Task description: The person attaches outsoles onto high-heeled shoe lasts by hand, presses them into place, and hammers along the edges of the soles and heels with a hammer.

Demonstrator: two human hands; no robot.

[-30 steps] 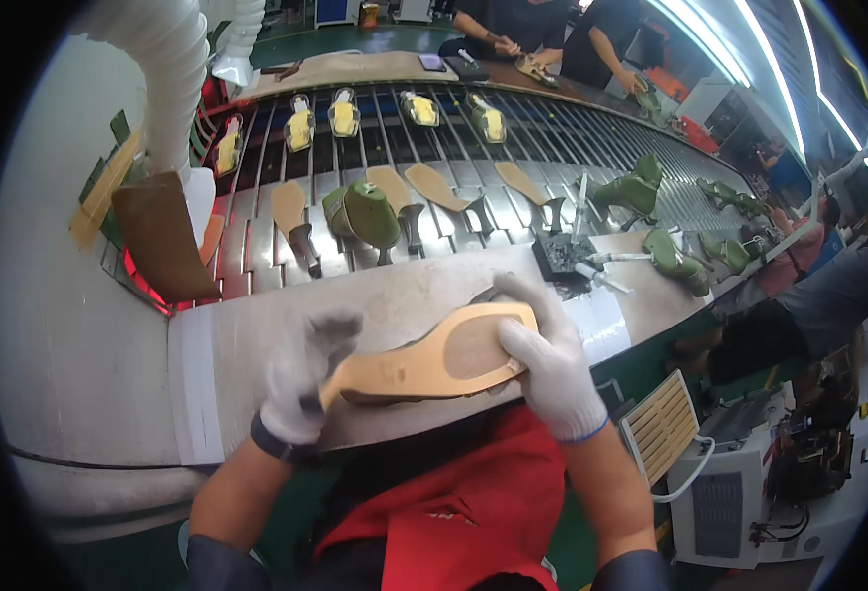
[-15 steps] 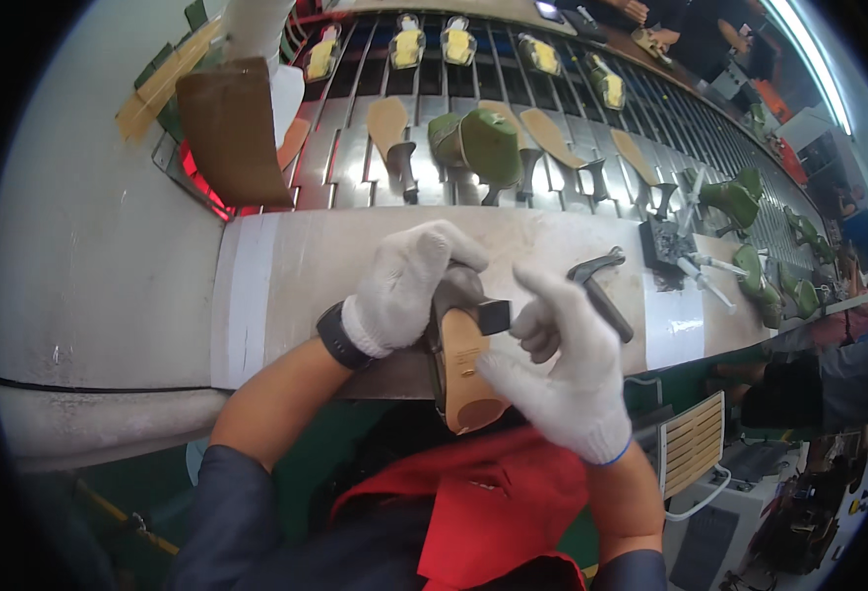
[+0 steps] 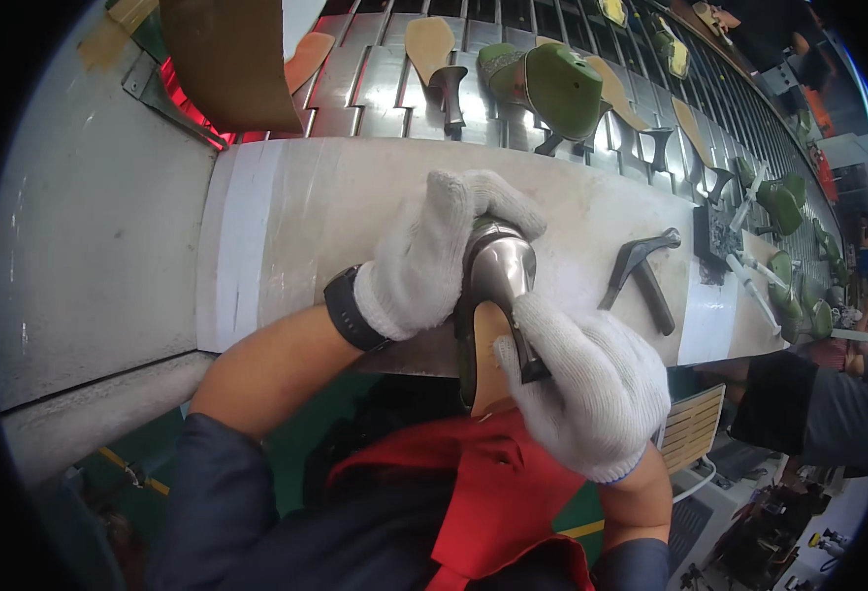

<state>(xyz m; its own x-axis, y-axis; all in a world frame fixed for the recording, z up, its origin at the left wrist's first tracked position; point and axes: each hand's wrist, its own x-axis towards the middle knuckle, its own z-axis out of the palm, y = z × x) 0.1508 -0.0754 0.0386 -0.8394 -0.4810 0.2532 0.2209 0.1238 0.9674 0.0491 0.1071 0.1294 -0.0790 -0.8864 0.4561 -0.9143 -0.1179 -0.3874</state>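
Observation:
A high-heeled shoe (image 3: 490, 345) is held sole up in front of me, at the near edge of the bench. It has a tan sole and a shiny grey heel (image 3: 506, 271) with a dark tip. My left hand (image 3: 424, 256), in a white knitted glove, is closed around the heel end, its fingers curled over the far side. My right hand (image 3: 591, 379), gloved too, pinches the narrow lower part of the heel between thumb and fingers. To the right on the bench lies a hammer (image 3: 650, 276) with a dark handle.
Past the bench (image 3: 355, 187), a slatted metal conveyor (image 3: 385, 120) carries tan soles with heels (image 3: 430, 49) and a green shoe (image 3: 564, 89). At the right stand a dark block (image 3: 714, 236) and syringes (image 3: 754, 294). A brown panel (image 3: 232, 64) hangs at the upper left.
My right hand, spread beside the shoe before, has closed on its heel. The shoe has turned, so its shiny heel back shows. My view has shifted, placing the conveyor higher.

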